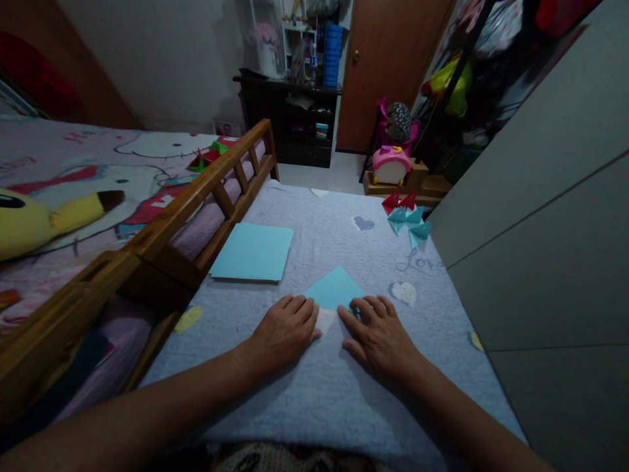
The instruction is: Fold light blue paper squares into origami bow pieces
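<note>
Paper — a folded light-blue sheet (335,287) on the lilac quilted bedspread (319,393) — looks thin, light, easily creased; best pinched at an edge. Left hand (285,330) and right hand (378,333) press it, fingers flat, gripping nothing.

Paper stack (253,252): light blue squares, flat beside the wooden rail (196,190).
Folded shapes (407,216): red and teal, clustered at the far right edge of the bed (319,223).
Plush toy (44,219): yellow, on the neighbouring bed.
Door (388,65): brown, shut.
</note>
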Motion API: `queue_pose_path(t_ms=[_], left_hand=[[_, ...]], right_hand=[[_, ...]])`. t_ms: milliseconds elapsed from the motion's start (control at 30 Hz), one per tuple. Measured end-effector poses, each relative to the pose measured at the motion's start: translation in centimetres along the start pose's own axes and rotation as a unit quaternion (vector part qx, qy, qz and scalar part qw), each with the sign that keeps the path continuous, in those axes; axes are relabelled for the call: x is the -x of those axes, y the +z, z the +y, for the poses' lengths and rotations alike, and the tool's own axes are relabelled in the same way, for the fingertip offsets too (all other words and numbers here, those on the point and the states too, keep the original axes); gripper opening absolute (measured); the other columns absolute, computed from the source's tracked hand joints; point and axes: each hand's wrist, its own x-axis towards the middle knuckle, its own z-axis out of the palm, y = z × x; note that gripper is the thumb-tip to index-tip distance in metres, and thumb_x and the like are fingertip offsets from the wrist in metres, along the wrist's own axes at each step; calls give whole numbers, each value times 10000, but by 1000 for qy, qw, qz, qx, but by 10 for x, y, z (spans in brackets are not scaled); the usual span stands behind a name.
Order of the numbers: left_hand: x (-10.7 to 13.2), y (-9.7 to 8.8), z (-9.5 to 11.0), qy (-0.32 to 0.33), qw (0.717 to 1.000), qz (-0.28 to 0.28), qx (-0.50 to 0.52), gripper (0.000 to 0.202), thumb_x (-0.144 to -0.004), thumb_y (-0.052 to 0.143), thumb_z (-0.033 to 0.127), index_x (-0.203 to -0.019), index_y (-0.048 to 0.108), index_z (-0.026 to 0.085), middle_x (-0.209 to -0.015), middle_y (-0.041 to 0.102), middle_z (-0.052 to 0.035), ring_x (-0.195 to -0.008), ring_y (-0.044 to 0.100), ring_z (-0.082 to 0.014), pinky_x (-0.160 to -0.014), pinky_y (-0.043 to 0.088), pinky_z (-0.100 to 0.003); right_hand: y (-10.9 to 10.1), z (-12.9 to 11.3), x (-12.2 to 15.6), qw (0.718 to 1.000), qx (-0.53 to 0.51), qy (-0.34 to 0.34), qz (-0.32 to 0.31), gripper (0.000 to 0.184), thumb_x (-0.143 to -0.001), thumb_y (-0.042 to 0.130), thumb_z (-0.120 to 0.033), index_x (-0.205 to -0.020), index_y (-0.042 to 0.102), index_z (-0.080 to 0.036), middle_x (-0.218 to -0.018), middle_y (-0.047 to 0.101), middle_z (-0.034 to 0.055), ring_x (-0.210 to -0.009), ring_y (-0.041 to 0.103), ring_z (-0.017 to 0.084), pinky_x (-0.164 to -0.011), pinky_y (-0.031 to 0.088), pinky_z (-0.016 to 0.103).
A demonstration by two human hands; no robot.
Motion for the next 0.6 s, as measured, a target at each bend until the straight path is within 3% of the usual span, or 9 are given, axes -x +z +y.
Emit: queue_pose_path(t_ms=[167, 367, 600], left_hand=[[6, -3, -1, -41, 999, 3, -14, 204, -907, 655, 304, -955, 666, 106, -931, 673, -105, -872, 612, -261, -775, 493, -395], [13, -4, -1, -77, 997, 7, -17, 186, -915, 624, 296, -932, 662, 115, -925, 662, -116, -866, 594, -263, -750, 493, -396], [15, -13, -4, -128, 991, -28, -30, 225, -891, 646, 343, -837, 658, 125, -830, 647, -113, -802, 589, -269, -700, 481, -393]], right_hand=[[-3, 17, 25, 999, 28, 25, 29, 421, -934, 579, -389, -1344, 570, -291, -1267, 609, 99, -1212, 471, 322, -1103, 273, 550], [1, 38, 57, 995, 48, 57, 59, 391, -921, 574, -316, -1310, 609, -306, -1241, 630, 84, -1220, 484, 317, -1106, 282, 546], [-7, 50, 64, 994, 49, 73, 72, 297, -917, 568, -293, -1192, 680, -273, -1159, 663, 90, -1161, 530, 316, -1074, 321, 554]])
